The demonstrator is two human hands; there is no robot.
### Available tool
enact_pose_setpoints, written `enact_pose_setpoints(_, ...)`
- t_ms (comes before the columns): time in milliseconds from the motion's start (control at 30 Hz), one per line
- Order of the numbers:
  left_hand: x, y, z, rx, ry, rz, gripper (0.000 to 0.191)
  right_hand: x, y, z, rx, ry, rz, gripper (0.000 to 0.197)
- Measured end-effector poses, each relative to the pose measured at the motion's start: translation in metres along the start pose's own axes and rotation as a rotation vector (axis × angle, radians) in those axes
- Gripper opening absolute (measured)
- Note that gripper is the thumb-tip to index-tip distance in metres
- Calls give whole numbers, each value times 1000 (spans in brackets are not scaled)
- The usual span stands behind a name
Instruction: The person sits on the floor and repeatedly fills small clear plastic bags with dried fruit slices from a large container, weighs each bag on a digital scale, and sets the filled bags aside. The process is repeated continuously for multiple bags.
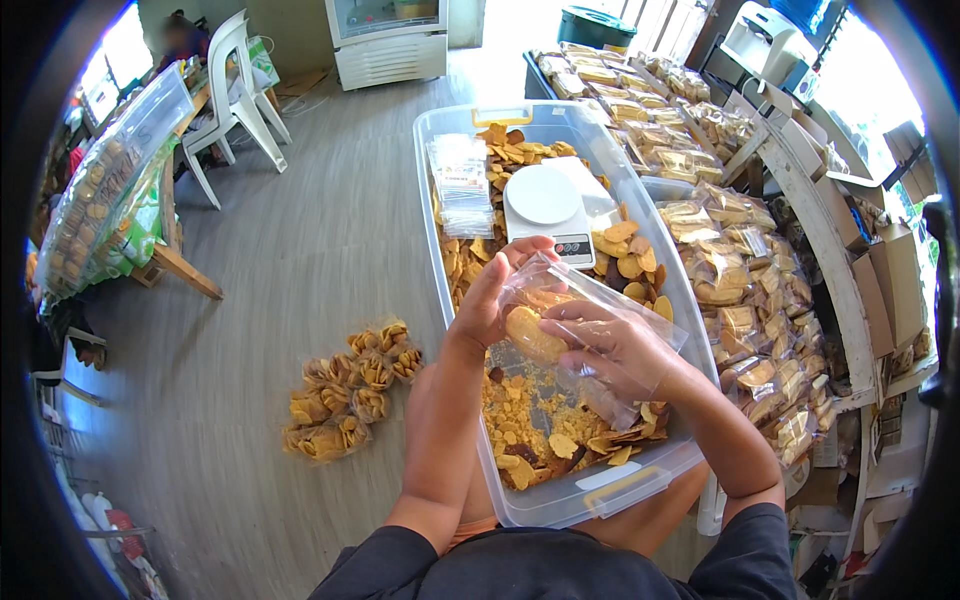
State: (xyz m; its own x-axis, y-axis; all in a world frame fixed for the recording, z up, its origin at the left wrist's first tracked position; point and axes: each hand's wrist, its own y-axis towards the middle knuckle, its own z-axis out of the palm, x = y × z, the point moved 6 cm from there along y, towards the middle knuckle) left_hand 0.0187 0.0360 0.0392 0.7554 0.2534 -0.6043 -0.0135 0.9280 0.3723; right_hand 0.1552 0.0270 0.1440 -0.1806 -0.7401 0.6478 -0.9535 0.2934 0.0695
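My left hand (pixel 480 307) holds a clear plastic bag (pixel 600 289) from its far left side, fingers around the bag's outside. My right hand (pixel 622 349) reaches inside the bag, its fingertips on a stack of thin yellow toasted slices (pixel 534 335). Both hands are above a large clear plastic tub (pixel 540 514). Loose slices and crumbs (pixel 525 394) lie on the tub's bottom. Beyond my hands, a white digital kitchen scale (pixel 543 196) rests in the tub on the slices. Left of the scale is a pile of small printed labels (pixel 461 184) in clear sleeves.
Several filled bags (pixel 352 394) sit on the floor at my left. Many packed bags (pixel 750 277) are heaped right of the tub, beside a white wooden frame (pixel 817 225). A white plastic chair (pixel 232 105), a table (pixel 166 202) and a seated person (pixel 184 41) are at far left.
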Motion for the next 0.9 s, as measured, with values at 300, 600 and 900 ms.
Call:
enact_pose_setpoints(300,-15,0,7,-13,28,69,85,11,7,-17,-133,-15,-30,31)
enact_pose_setpoints(600,-39,-12,-23,-261,125,212,67,-11,16,-55,-113,-192,293,21)
enact_pose_setpoints(900,-69,-24,-49,-533,104,398,55,-163,37,147,157,256,654,20)
